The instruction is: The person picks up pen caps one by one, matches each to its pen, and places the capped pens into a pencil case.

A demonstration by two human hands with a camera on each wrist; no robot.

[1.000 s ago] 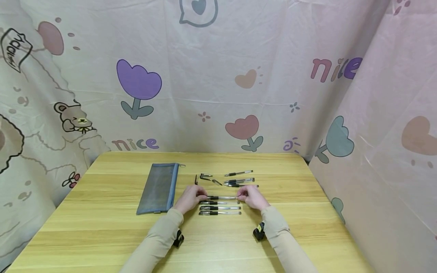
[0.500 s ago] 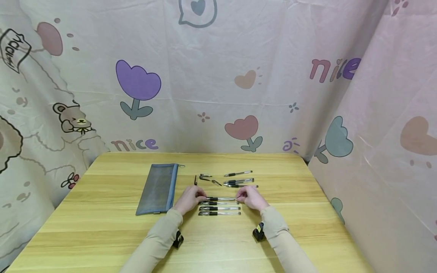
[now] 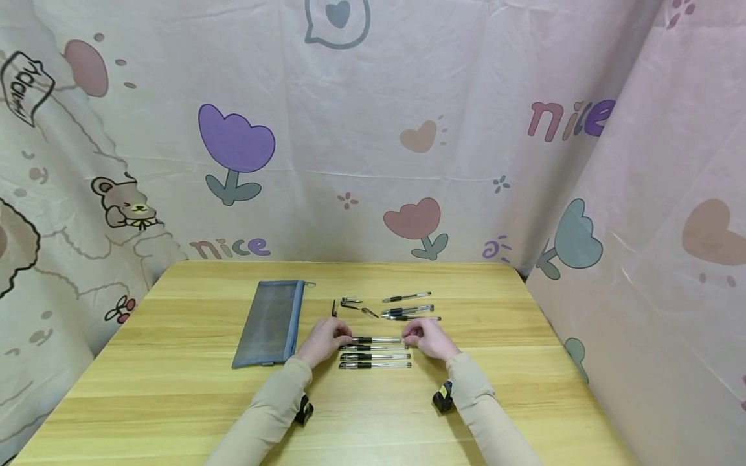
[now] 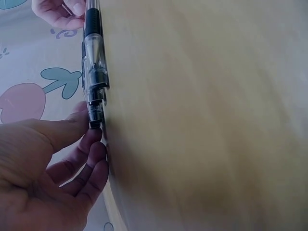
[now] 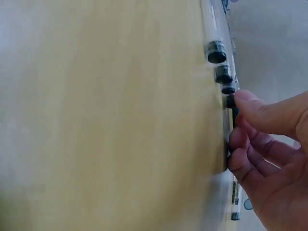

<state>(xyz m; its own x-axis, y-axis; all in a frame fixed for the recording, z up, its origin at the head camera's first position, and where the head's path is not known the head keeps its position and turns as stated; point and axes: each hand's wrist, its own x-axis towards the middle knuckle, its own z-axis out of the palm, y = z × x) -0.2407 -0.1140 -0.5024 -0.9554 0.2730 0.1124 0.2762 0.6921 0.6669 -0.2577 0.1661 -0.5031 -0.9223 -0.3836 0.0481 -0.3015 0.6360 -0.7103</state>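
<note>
In the head view my left hand (image 3: 322, 338) pinches the capped end of a black-gripped gel pen (image 3: 375, 340), the farthest in a row lying crosswise on the table. At that pen's other end, my right hand (image 3: 431, 338) pinches between thumb and fingers. Nearer to me in the same row lie more capped gel pens (image 3: 375, 365), about parallel. The left wrist view shows left thumb and fingers at the cap end (image 4: 95, 124). The right wrist view has the right thumb on the pen's black end plug (image 5: 231, 101).
A grey-blue mesh zip pouch (image 3: 268, 323) lies left of the left hand. Behind the hands are loose black pen caps (image 3: 351, 304) and, to their right, several uncapped pens (image 3: 408, 309). The wooden table (image 3: 175, 388) meets a printed cloth backdrop (image 3: 350, 220).
The pen between my hands has shifted slightly toward me and left, closer to the row. Both hands stay at its ends; the other pens and the pouch stay put.
</note>
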